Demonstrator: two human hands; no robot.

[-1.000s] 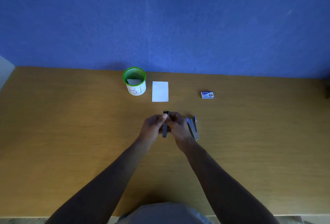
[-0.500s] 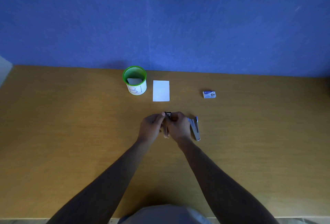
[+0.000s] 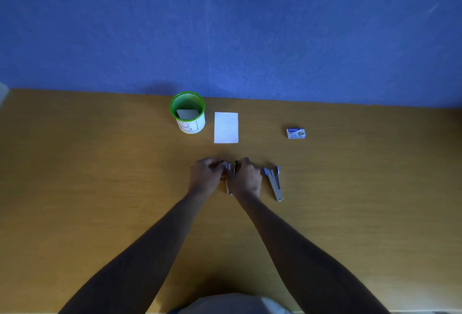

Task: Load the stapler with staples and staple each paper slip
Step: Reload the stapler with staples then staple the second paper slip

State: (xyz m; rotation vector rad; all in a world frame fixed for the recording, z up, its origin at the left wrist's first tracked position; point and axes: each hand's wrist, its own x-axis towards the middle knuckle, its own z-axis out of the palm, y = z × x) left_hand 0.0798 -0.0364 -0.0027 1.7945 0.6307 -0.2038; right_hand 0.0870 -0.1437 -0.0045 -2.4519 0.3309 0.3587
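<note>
Both hands sit close together mid-bench, the left hand [image 3: 206, 177] and right hand [image 3: 246, 178] curled on a stapler [image 3: 228, 183] between them, so the narrow gap between the two is blocked. Just to the right of the right hand lies a second stapler [image 3: 274, 183], spread open, and beyond the hands a white paper slip [image 3: 226, 127] lies flat just beside the green cup [image 3: 188, 113], with the staple box [image 3: 295, 133] well apart to the right. The bench [image 3: 87, 188] lies bare and wide to the left of the left arm and to the right of the open stapler, and a bare strip runs between the hands and the slip.
</note>
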